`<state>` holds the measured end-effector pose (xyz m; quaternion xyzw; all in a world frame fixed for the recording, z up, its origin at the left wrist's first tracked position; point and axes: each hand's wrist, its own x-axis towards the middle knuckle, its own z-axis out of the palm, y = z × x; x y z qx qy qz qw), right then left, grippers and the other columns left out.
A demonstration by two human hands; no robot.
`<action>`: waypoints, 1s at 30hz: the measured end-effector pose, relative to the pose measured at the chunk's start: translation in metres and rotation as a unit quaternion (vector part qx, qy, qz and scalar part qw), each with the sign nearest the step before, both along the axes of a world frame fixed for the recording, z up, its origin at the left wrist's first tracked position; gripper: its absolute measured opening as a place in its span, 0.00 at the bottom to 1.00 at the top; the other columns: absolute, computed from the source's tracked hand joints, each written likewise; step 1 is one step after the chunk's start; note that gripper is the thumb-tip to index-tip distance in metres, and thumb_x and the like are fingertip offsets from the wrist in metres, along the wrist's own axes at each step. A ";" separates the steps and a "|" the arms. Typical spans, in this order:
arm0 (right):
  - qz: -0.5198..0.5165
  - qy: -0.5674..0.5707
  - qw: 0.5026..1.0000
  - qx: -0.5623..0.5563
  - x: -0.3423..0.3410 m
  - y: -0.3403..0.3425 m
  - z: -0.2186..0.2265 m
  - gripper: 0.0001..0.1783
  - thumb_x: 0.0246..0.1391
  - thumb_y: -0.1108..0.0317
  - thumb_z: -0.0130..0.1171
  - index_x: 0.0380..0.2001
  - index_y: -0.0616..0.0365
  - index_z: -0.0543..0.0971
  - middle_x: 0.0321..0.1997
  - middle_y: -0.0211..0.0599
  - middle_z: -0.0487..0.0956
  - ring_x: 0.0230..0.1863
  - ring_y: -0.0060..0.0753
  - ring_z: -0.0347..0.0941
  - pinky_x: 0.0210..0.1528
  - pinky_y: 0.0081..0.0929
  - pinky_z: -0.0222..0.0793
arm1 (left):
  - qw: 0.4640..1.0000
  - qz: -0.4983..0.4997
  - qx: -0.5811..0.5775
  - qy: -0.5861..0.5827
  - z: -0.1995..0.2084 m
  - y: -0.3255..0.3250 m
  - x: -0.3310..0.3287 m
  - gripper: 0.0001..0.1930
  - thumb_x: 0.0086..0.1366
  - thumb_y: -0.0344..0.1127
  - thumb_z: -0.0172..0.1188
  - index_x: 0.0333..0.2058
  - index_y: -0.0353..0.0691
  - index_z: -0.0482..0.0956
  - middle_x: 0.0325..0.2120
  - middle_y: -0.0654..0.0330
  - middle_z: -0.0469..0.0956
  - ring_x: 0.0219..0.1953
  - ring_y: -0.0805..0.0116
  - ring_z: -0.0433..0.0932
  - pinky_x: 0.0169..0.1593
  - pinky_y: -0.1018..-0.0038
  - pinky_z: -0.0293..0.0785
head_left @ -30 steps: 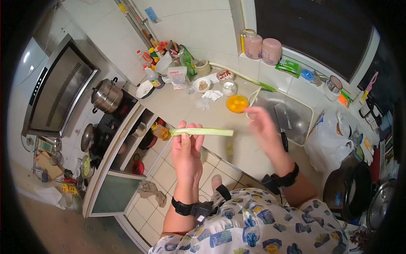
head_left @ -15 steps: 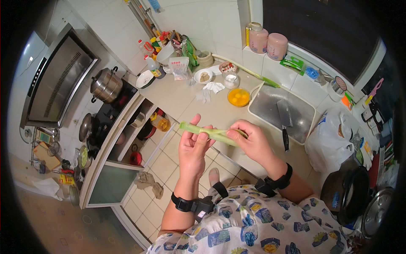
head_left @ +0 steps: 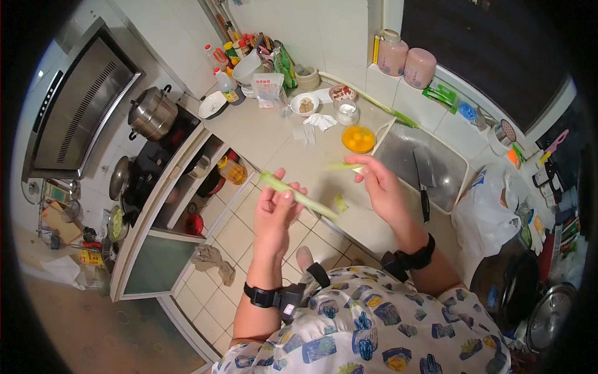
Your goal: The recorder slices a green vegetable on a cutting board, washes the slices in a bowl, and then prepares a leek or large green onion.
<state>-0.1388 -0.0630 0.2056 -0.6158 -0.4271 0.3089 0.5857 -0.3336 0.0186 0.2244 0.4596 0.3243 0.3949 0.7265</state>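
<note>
In my left hand (head_left: pixel 274 215) is a pale green length of green onion (head_left: pixel 308 201), gripped near its upper left end and slanting down to the right. My right hand (head_left: pixel 384 190) is apart from it, pinching a thin peeled strip of green onion (head_left: pixel 339 166) over the counter's front part. A small yellow-green scrap (head_left: pixel 340 202) shows close to the stalk's lower end; whether it lies on the counter or is in the air, I cannot tell. Beyond my right hand stands a bowl of egg yolks (head_left: pixel 358 139).
A cleaver (head_left: pixel 424 181) lies across a metal tray-like basin (head_left: pixel 445 187) on the right. At the back, a long green onion (head_left: pixel 367 100) runs along the wall. A white bowl (head_left: pixel 304 105), crumpled tissue (head_left: pixel 321 121) and bottles stand nearby. A white plastic bag (head_left: pixel 483 209) bulges at right.
My hands have moved apart. The right hand has come off the green onion with a peeled strip, and the stalk's right end now tilts lower. A scrap has appeared beside it.
</note>
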 end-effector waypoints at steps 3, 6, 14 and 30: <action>-0.022 -0.119 0.991 -0.064 0.005 0.019 -0.044 0.13 0.55 0.69 0.49 0.44 0.55 0.73 0.38 0.43 0.75 0.33 0.33 0.72 0.39 0.26 0.68 | 0.999 0.037 -0.028 -0.014 -0.011 0.020 -0.026 0.22 0.64 0.35 0.52 0.55 0.38 0.61 0.43 0.57 0.73 0.46 0.66 0.75 0.47 0.75 0.75; -0.001 -0.204 0.958 -0.200 0.001 0.040 -0.126 0.16 0.51 0.64 0.55 0.43 0.58 0.73 0.39 0.46 0.74 0.39 0.42 0.72 0.44 0.31 0.67 | 0.996 0.066 -0.048 -0.022 -0.021 0.037 -0.051 0.21 0.65 0.36 0.49 0.55 0.38 0.61 0.44 0.55 0.73 0.48 0.63 0.74 0.49 0.72 0.74; -0.042 -0.286 0.947 -0.142 0.003 0.050 -0.250 0.17 0.46 0.68 0.59 0.40 0.60 0.72 0.45 0.47 0.71 0.45 0.49 0.69 0.45 0.37 0.66 | 0.992 0.097 -0.079 -0.020 -0.032 0.077 -0.111 0.23 0.67 0.37 0.47 0.58 0.40 0.56 0.45 0.57 0.72 0.49 0.63 0.72 0.50 0.70 0.74; 0.038 0.375 0.898 -0.229 -0.126 0.166 -0.172 0.16 0.56 0.65 0.53 0.45 0.60 0.69 0.35 0.33 0.75 0.34 0.24 0.72 0.36 0.22 0.69 | 0.969 0.122 0.098 0.193 -0.072 0.151 -0.176 0.16 0.63 0.27 0.52 0.50 0.36 0.69 0.43 0.59 0.73 0.47 0.73 0.70 0.52 0.77 0.65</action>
